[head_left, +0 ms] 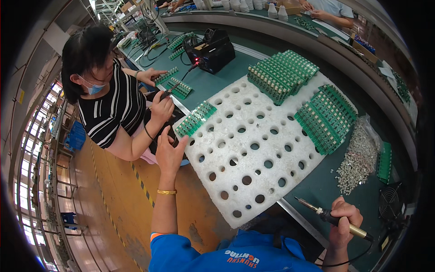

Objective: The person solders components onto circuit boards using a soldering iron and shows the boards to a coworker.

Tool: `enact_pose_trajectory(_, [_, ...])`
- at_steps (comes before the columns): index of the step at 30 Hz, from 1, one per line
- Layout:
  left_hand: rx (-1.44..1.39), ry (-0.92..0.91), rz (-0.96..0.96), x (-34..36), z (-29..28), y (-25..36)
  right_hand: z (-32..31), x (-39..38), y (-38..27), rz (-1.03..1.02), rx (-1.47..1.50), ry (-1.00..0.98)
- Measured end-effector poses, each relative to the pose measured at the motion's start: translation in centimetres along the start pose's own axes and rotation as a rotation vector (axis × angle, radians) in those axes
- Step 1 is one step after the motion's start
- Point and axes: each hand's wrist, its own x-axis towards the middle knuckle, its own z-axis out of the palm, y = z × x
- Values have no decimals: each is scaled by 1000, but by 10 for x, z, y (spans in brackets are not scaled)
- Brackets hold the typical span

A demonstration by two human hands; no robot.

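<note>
My left hand [171,153] is raised at the left edge of a white foam board full of round holes [244,158]. Its thumb and fingers are spread, with nothing seen between them. Just beyond the fingertips, a green circuit board panel [196,119] lies on the foam's left corner; whether they touch it I cannot tell. At the lower right, my right hand [346,221] grips a soldering iron [324,214] by its dark handle. The iron's metal tip points left toward the foam, and its cable runs down past my wrist.
Two groups of green circuit boards [281,75] [327,119] stand on the foam's far right. A bag of small pale parts [358,156] lies beside it, near a black fan [390,199]. At left, a co-worker [113,95] solders by a black station [210,52].
</note>
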Motion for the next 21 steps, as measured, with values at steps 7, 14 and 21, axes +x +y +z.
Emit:
enact_pose_trajectory(7, [-63, -255, -53, 9, 3, -9, 2, 2, 2, 0, 8, -2])
enact_pose_trajectory(14, [-111, -281, -9, 22, 4, -17, 2, 3, 1, 13, 5, -1])
enact_pose_trajectory(21, [-360, -382, -173, 21, -12, -11, 4, 8, 2, 5, -3, -3])
